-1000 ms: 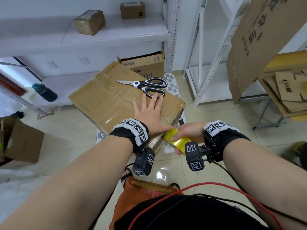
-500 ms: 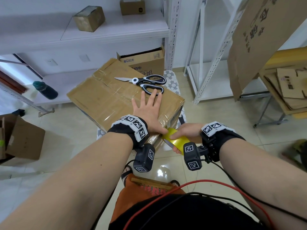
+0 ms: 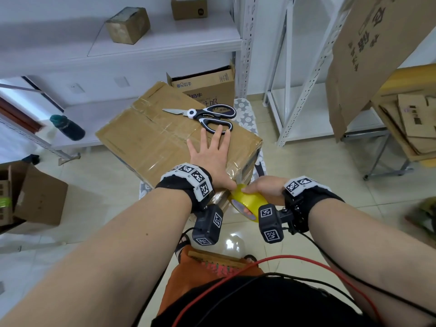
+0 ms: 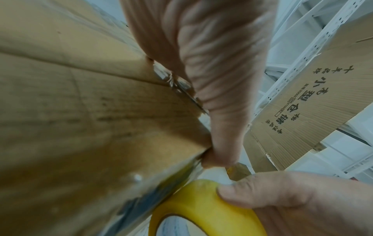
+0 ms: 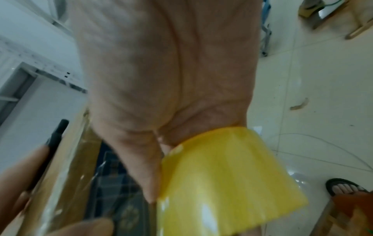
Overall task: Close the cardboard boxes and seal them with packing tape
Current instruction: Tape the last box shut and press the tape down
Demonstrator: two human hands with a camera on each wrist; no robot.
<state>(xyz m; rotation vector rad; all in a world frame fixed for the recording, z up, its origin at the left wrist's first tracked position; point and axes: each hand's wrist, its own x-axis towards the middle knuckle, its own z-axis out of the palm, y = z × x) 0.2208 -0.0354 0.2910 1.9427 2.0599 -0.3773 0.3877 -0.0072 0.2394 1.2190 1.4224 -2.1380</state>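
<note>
A closed cardboard box with clear tape over its top sits in front of me. My left hand lies flat on its near right top, fingers spread and straight, thumb hooked at the near corner. My right hand grips a yellow tape roll just below that corner, thumb on the roll's outside. A shiny strip of tape runs down the box's near side. In the right wrist view the roll fills the lower middle under my palm.
Black-and-white scissors lie on the box's far right top. An open printed carton stands behind. White metal shelving rises to the right with a large cardboard sheet. A dark bottle and another box are left.
The left hand stays flat on the box. The right hand with the tape roll has stayed at the near corner, shifting only slightly; the head view has tilted a little.
</note>
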